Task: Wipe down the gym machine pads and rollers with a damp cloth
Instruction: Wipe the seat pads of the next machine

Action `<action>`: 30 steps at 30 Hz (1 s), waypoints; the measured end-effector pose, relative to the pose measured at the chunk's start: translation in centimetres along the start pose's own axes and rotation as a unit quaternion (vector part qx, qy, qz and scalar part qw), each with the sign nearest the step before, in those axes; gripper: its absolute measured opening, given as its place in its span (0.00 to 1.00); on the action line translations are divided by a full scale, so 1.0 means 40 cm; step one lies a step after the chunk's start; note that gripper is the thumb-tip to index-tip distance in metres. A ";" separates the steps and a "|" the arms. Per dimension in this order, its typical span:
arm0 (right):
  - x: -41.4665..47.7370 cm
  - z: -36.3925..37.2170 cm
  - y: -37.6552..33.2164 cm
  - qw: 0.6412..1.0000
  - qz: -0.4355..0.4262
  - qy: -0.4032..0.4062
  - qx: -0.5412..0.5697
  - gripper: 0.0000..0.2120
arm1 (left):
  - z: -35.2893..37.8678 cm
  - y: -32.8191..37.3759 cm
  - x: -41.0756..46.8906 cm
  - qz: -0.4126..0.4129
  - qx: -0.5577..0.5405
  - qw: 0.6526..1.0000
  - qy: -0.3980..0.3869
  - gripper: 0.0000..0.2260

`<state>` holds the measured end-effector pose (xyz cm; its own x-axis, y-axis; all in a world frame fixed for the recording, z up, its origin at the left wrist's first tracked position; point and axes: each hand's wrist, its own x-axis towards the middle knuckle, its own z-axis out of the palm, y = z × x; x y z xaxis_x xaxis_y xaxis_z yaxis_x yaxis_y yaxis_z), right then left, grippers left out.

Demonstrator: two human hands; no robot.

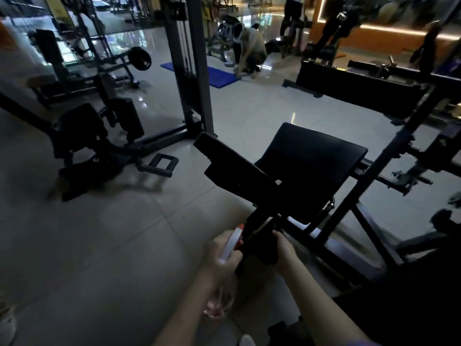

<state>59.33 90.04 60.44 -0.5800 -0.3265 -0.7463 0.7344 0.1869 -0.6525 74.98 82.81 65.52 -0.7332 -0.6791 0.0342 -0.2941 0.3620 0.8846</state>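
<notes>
While the left hand (222, 257) grips a spray bottle (232, 242), the right hand (285, 250) holds a dark cloth (265, 248) at the foot of the gym machine.

In the head view, the left hand's fingers curl round the bottle's white and red spray head, and the clear body hangs below the wrist. The right hand's fingers are curled over the cloth just beside it, with the cloth lying between the two hands against a black upright post (259, 222); in the dim light the cloth's edges are hard to tell from the frame. Beyond the hands, a wide black seat pad (309, 166) tilts up, and a long narrow pad (232, 162) slants off to its left. Pale floor tiles (119, 245) spread around, and far back a person (250, 47) crouches by a blue mat (218, 76).
</notes>
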 end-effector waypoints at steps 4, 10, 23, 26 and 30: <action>0.009 0.043 -0.034 0.999 -0.019 0.012 0.027 0.15 | -0.042 0.035 0.071 0.029 0.013 0.999 -0.009 0.13; 0.050 0.075 -0.051 0.990 -0.004 0.047 0.130 0.19 | -0.093 0.047 0.163 0.120 0.053 0.988 -0.082 0.06; -0.043 0.173 -0.067 0.954 -0.083 0.088 0.274 0.14 | -0.221 0.029 0.307 0.107 0.015 0.984 -0.145 0.21; -0.063 0.192 -0.071 0.952 -0.097 0.111 0.268 0.13 | -0.257 0.017 0.319 0.084 0.004 0.989 -0.121 0.18; -0.071 0.210 -0.080 0.954 -0.134 0.120 0.241 0.13 | -0.301 -0.002 0.340 0.047 0.005 0.995 -0.091 0.16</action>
<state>61.56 82.59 65.76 -0.7913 -0.0707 -0.6073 0.5915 -0.3397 -0.7313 72.41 65.87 71.50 -0.8563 -0.5155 0.0317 -0.2241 0.4261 0.8765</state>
